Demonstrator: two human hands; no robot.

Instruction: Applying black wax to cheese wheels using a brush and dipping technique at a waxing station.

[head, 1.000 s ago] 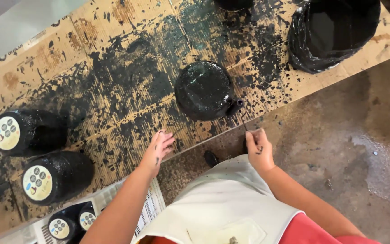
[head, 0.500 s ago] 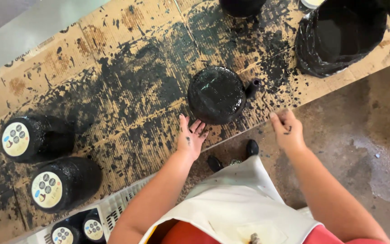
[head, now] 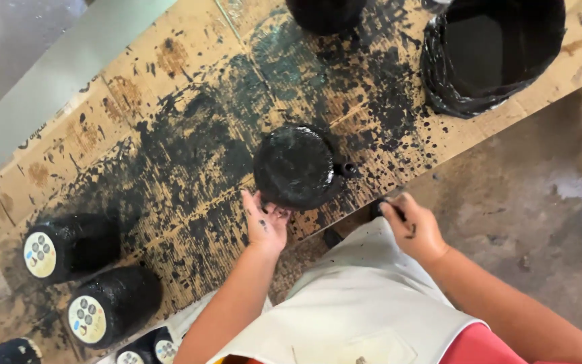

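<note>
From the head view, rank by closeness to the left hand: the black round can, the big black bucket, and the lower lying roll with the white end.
1. Round can, touching the left hand, just above.
2. Lying roll, lower left.
3. Bucket, top right.

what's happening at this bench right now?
A person in a pale apron stands at a cardboard-covered bench splattered black. The left hand touches the near edge of a round black-coated piece. The right hand, paint-smudged, is off the bench edge. Two coated cylinders lie at left; a black-lined bucket is top right.
</note>
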